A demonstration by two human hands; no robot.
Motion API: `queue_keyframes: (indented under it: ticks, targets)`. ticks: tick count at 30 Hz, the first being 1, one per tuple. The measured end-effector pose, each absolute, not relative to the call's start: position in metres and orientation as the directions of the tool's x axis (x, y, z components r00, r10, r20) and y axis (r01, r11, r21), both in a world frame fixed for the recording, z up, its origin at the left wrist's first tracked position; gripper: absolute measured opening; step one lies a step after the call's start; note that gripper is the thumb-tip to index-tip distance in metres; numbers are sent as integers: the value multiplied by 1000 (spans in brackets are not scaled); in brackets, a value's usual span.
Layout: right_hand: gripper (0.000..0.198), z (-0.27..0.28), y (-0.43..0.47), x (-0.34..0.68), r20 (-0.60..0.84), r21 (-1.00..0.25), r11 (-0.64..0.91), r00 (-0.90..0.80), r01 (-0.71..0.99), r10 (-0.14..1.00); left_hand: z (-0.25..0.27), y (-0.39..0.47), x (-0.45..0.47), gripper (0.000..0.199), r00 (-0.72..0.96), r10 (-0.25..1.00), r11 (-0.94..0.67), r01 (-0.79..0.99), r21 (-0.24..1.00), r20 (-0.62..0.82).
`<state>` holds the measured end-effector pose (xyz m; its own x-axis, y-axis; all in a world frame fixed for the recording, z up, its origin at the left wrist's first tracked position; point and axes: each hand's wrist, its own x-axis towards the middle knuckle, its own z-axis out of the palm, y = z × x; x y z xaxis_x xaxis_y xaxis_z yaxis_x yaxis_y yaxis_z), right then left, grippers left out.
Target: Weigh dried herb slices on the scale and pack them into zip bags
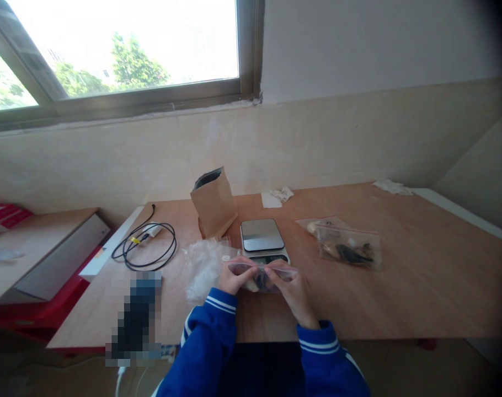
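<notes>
Both of my hands pinch the pink-edged top of a clear zip bag (270, 285) close to the table's front edge. My left hand (234, 275) grips the rim on the left, and my right hand (291, 284) grips it near the middle and right. Pale and dark pieces show inside the bag, too small to name. Just behind the hands sits a kitchen scale (262, 236) with a bare metal plate; its display is partly covered by my fingers. A heap of clear plastic bags (205, 267) lies beside my left hand.
An open brown paper bag (215, 207) stands behind the scale's left side. Two filled zip bags (350, 245) lie at right. A coiled black cable (145, 242) and a pixelated dark object (135, 317) are at left. Crumpled tissue (282, 194) lies by the wall.
</notes>
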<state>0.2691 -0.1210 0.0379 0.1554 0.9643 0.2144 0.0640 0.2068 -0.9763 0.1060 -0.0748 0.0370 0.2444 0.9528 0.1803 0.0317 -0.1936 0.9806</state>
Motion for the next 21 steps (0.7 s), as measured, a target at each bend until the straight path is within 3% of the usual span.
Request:
queue_keyframes:
  ticks: [7,21]
  targets:
    - [28,35,-120,267,160,-985,167,135,-43,978,40,-79,107,29,267,945,-198,2,980,191]
    - [22,25,-115,261,287,-958,280,150,62,946,43,-80,108,28,249,940,-255,51,966,235]
